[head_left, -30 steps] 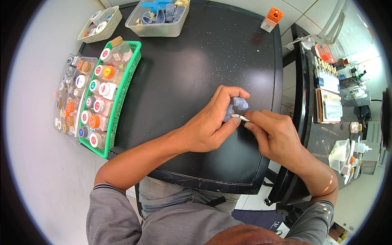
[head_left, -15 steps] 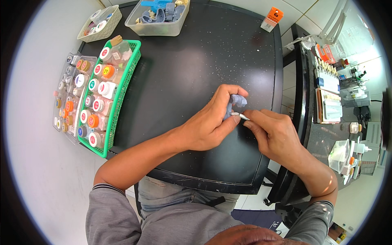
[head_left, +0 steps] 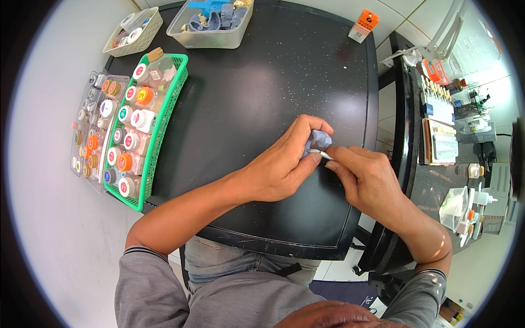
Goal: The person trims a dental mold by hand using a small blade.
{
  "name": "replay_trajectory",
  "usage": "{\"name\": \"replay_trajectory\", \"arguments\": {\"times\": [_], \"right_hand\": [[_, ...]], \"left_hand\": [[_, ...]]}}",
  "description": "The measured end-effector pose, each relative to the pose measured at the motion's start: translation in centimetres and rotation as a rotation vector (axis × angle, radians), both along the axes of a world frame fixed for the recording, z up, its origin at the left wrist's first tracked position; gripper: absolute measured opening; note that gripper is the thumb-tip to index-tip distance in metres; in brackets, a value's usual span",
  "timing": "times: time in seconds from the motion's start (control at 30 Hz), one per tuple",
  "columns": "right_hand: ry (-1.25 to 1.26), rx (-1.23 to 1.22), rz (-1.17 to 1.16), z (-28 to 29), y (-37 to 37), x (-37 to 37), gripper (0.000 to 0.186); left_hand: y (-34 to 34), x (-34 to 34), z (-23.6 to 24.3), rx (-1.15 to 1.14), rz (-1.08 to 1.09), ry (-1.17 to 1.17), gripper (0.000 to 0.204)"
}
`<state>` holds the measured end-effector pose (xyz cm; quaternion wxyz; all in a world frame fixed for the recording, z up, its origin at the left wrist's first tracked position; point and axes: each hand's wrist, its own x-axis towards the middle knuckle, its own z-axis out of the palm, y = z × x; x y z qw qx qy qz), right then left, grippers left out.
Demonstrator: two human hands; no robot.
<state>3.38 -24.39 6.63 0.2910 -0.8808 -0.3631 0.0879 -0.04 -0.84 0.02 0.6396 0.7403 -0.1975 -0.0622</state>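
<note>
A blue-grey dental model (head_left: 321, 138), curved like a tooth arch, sits in my left hand (head_left: 281, 167) above the right half of the black table. The index finger bends over its far side, and the thumb lies along the near side. My right hand (head_left: 373, 176) pinches a small slim white piece (head_left: 324, 155) between thumb and forefinger. Its left end meets the near edge of the model, close to my left thumb tip. Whether the white piece is a tool or a dental part I cannot tell. My fingers hide part of both things.
Left on the table stands a green basket (head_left: 174, 109) of capped jars, beside a clear organizer (head_left: 97, 183). Farther back are a cream basket (head_left: 131, 50), a plastic tub (head_left: 219, 39) of dental models and an orange-white box (head_left: 363, 26). A side counter (head_left: 424, 188) holds shade guides (head_left: 440, 139).
The model has turned slightly in my left hand, and its visible end sits a little lower. The white piece has shifted only slightly; both arms stay nearly in place.
</note>
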Motion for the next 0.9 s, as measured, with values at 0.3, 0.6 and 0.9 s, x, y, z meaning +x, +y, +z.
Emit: {"name": "replay_trajectory", "arguments": {"times": [0.3, 0.6, 0.9], "right_hand": [[-0.020, -0.020, -0.005, -0.12, -0.06, -0.04, 0.020], [-0.025, -0.027, -0.007, -0.15, -0.03, -0.01, 0.020], [-0.031, -0.011, -0.020, -0.09, 0.13, -0.11, 0.021]], "left_hand": [[-0.14, 0.04, 0.27, 0.010, 0.016, 0.013, 0.038], [-0.29, 0.06, 0.51, 0.017, 0.036, 0.035, 0.035], [-0.48, 0.12, 0.46, 0.026, 0.058, 0.031, 0.032]]}}
